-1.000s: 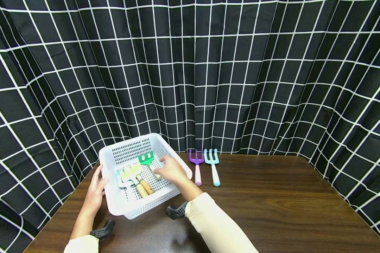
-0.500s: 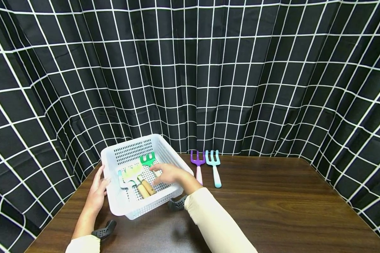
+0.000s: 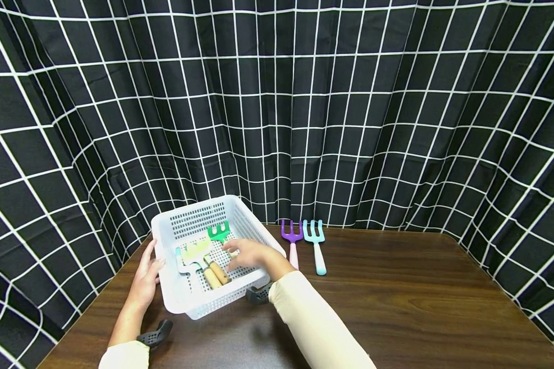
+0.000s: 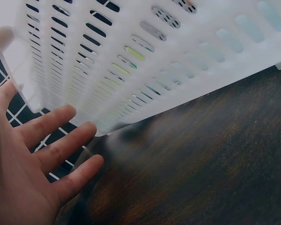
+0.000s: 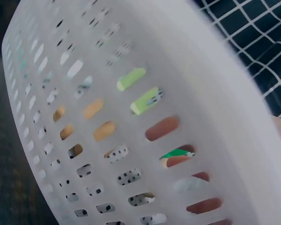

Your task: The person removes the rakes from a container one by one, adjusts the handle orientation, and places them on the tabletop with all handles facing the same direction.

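Note:
A white perforated plastic basket (image 3: 198, 302) sits on the table's left side. My left hand (image 3: 144, 281) touches its left rim; in the left wrist view, several fingers (image 4: 61, 157) extend straight beneath that rim. My right hand (image 3: 249, 254) reaches over the near right side into the basket, fingers spread beside a small green hand fork (image 3: 219, 233) and covering part of its pale handle. In the right wrist view, the basket wall (image 5: 131, 108) mostly hides this hand. Tools with wooden handles (image 3: 212, 278) and a pale yellow-green head (image 3: 196, 251) lie inside.
Outside, right of the basket, lie a purple hand fork (image 3: 292, 237) with a pink handle and a light blue hand fork (image 3: 315, 238). The brown wooden table (image 3: 397, 292) extends right. A black curtain with white grid lines (image 3: 332, 128) hangs behind.
My right hand has drawn back slightly from the green fork's handle, lowered and spread its fingers. The left hand stays at the rim. The whole view has shifted a little.

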`<act>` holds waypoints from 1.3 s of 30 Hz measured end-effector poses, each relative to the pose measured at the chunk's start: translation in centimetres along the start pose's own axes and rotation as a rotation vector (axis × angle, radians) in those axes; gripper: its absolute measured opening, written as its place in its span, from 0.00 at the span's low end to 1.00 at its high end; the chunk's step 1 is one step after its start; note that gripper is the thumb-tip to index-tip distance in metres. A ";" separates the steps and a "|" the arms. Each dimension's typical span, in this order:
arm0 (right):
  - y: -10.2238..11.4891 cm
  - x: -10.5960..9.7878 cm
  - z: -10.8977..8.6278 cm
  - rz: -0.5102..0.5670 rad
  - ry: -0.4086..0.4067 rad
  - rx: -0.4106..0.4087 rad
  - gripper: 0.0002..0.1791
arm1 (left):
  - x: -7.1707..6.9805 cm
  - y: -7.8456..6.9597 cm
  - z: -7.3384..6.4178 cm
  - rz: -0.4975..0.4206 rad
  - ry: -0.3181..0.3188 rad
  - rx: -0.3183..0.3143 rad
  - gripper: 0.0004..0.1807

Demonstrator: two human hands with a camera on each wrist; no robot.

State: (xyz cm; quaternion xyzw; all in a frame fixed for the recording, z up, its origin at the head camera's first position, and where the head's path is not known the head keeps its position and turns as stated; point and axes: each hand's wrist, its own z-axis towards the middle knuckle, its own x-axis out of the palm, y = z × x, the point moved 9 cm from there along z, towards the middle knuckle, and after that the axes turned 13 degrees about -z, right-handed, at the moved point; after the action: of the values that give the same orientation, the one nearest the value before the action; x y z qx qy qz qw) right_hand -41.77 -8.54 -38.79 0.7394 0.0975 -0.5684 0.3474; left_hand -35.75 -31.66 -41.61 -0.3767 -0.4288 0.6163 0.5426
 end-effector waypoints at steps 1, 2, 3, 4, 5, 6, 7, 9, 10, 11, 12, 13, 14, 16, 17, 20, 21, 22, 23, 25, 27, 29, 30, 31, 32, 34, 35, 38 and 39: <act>-0.1 0.1 0.1 -0.009 0.005 -0.004 0.32 | 0.1 0.0 0.0 -0.001 0.003 -0.004 0.32; -0.1 0.2 0.2 -0.014 0.011 -0.010 0.32 | 0.1 0.0 0.0 -0.002 0.003 -0.006 0.32; -0.1 0.4 0.2 -0.020 0.020 -0.016 0.32 | 0.1 -0.1 0.0 -0.001 0.002 -0.009 0.32; 0.0 0.4 0.3 -0.031 0.026 -0.022 0.32 | 0.1 -0.1 0.0 0.000 0.000 -0.006 0.32; 0.1 0.6 0.3 -0.031 0.043 -0.029 0.33 | 0.1 -0.2 0.0 -0.001 -0.003 -0.003 0.32; 0.2 0.7 0.2 -0.039 0.062 -0.035 0.34 | 0.1 -0.3 0.0 0.000 -0.003 -0.001 0.32; 0.2 0.8 0.2 -0.039 0.080 -0.040 0.36 | 0.1 -0.3 0.0 -0.005 -0.002 0.001 0.32; 0.3 1.2 0.1 -0.044 0.123 -0.044 0.38 | 0.1 -0.2 0.1 -0.011 -0.001 0.000 0.32; 0.3 1.4 0.1 -0.044 0.143 -0.047 0.39 | 0.2 -0.2 0.1 -0.016 0.001 0.000 0.32; 0.3 1.6 0.1 -0.039 0.166 -0.049 0.40 | 0.2 -0.2 0.1 -0.019 0.001 -0.001 0.32; 0.3 1.7 0.0 -0.040 0.178 -0.050 0.40 | 0.2 -0.2 0.1 -0.018 0.002 -0.002 0.32; 0.4 1.8 0.1 -0.035 0.189 -0.054 0.40 | 0.2 -0.2 0.1 -0.020 0.001 -0.003 0.32; 0.3 1.9 0.1 -0.035 0.198 -0.053 0.40 | 0.2 -0.2 0.0 -0.019 -0.001 -0.002 0.32; 0.3 2.0 0.1 -0.038 0.208 -0.058 0.39 | 0.2 -0.2 0.0 -0.022 -0.001 -0.003 0.32; 0.3 2.1 0.2 -0.042 0.212 -0.059 0.39 | 0.2 -0.2 0.0 -0.024 0.000 -0.003 0.32; 0.1 2.2 0.3 -0.035 0.213 -0.055 0.40 | 0.3 -0.2 0.1 -0.021 0.006 -0.001 0.32; 0.1 2.2 0.3 -0.026 0.212 -0.054 0.39 | 0.3 -0.3 0.1 -0.020 0.006 0.000 0.32; 0.0 2.2 0.3 -0.011 0.211 -0.049 0.39 | 0.3 -0.3 0.0 -0.022 0.004 0.002 0.32; 0.0 2.2 0.3 0.005 0.212 -0.043 0.39 | 0.3 -0.3 0.0 -0.019 0.004 0.003 0.31; -0.1 2.2 0.2 0.028 0.211 -0.032 0.38 | 0.2 -0.3 0.0 -0.018 0.004 0.000 0.32; 0.0 2.2 0.2 0.031 0.212 -0.028 0.38 | 0.2 -0.2 0.0 -0.022 0.003 -0.005 0.32; 0.0 2.2 0.2 0.012 0.217 -0.029 0.39 | 0.1 -0.2 -0.1 -0.024 0.004 -0.012 0.32; 0.0 2.2 0.2 0.002 0.218 -0.032 0.39 | 0.1 -0.2 -0.1 -0.025 0.003 -0.014 0.32; 0.1 2.2 0.2 -0.004 0.219 -0.033 0.39 | 0.1 -0.2 -0.1 -0.024 0.003 -0.015 0.32; 0.1 2.2 0.3 -0.010 0.220 -0.041 0.39 | 0.1 -0.1 -0.1 -0.021 0.003 -0.016 0.32; 0.3 2.2 0.3 -0.016 0.218 -0.056 0.38 | 0.1 -0.2 -0.1 -0.021 0.003 -0.015 0.32; 0.3 2.2 0.4 -0.019 0.216 -0.063 0.38 | 0.1 -0.2 -0.1 -0.017 0.004 -0.014 0.32; 0.3 2.3 0.5 -0.014 0.214 -0.072 0.37 | 0.2 -0.2 -0.1 -0.028 0.008 -0.010 0.32; 0.3 2.4 0.6 -0.010 0.213 -0.067 0.37 | 0.2 -0.2 -0.1 -0.036 0.010 -0.007 0.32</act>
State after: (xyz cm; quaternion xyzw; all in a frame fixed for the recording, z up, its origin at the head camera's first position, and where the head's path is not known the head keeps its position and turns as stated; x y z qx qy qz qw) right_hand -41.28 -9.69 -40.92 0.7832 0.1567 -0.4846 0.3567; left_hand -35.61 -31.40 -41.47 -0.3738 -0.4348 0.6031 0.5545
